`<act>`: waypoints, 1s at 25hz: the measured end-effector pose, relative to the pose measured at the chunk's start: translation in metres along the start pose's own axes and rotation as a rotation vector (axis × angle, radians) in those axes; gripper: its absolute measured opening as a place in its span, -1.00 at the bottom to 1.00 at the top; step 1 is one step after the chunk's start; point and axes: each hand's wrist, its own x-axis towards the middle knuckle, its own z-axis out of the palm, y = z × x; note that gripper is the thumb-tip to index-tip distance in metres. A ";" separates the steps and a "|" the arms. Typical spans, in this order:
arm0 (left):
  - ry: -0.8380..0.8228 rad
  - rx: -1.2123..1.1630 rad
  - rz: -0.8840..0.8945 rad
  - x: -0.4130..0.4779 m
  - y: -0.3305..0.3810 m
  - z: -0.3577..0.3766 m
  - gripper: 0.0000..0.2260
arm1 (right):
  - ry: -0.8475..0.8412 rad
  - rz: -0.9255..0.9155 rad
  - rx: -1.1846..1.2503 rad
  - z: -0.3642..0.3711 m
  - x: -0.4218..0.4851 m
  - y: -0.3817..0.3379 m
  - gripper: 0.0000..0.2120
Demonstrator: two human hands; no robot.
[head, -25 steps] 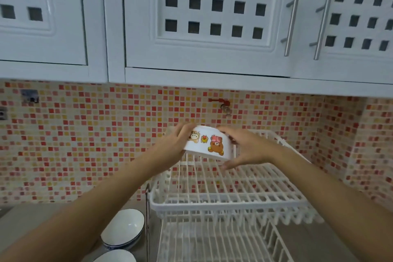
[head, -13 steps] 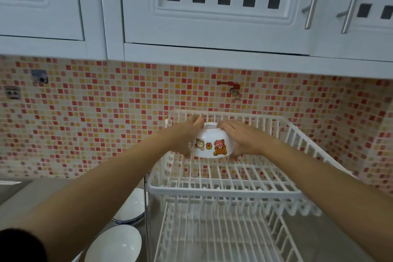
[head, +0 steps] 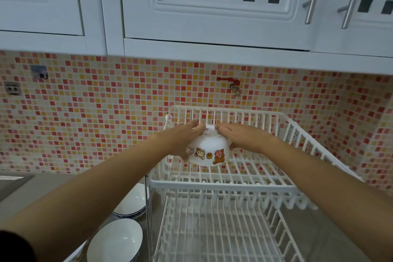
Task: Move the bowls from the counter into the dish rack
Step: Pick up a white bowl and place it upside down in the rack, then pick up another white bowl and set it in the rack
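A small white bowl with cartoon animal stickers (head: 209,151) is held upside down over the left part of the top tier of the white wire dish rack (head: 257,184). My left hand (head: 180,138) grips its left side and my right hand (head: 242,135) grips its right side. Whether the bowl's rim touches the wires I cannot tell. On the counter left of the rack stand two white bowls: one with a blue patterned rim (head: 131,202) partly behind my left forearm, and a larger one (head: 116,241) nearer to me.
The rack's lower tier (head: 214,234) holds nothing. White wall cabinets (head: 212,6) hang low above. A red tap (head: 234,84) and a socket (head: 12,88) sit on the mosaic wall. A grey counter (head: 14,195) runs left.
The bowl has come down from above the rack's back rail onto the top tier's left area, still held in both hands. My view has tilted downward, showing more of the counter bowls.
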 end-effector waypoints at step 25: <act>-0.338 -0.244 -0.775 -0.339 -0.185 0.146 -0.55 | -0.429 0.204 0.611 0.033 0.141 -0.401 -0.32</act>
